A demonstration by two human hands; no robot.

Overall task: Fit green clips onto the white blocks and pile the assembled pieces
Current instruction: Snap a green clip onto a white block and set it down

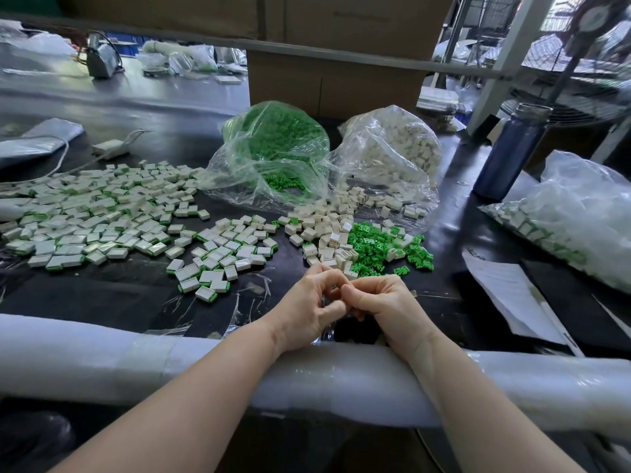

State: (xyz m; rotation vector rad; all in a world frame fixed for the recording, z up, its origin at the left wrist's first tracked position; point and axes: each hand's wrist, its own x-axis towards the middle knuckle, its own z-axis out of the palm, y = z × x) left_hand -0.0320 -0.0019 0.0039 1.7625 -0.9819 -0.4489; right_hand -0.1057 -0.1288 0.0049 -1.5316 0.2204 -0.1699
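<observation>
My left hand (309, 307) and my right hand (382, 302) meet fingertip to fingertip just above the table's near edge, curled round a small piece that is almost wholly hidden; a speck of green shows between the fingers. Just beyond them lie loose white blocks (324, 230) and loose green clips (375, 245). Assembled white pieces with green edges (102, 216) spread over the left half of the table. An open clear bag of green clips (273, 148) and an open clear bag of white blocks (396, 148) stand behind.
A padded white roll (170, 363) runs along the near table edge under my wrists. A dark blue bottle (508, 155) stands at the right, beside a filled clear bag (573, 216) and a paper sheet (512, 295). Cardboard boxes (334, 83) rise behind the bags.
</observation>
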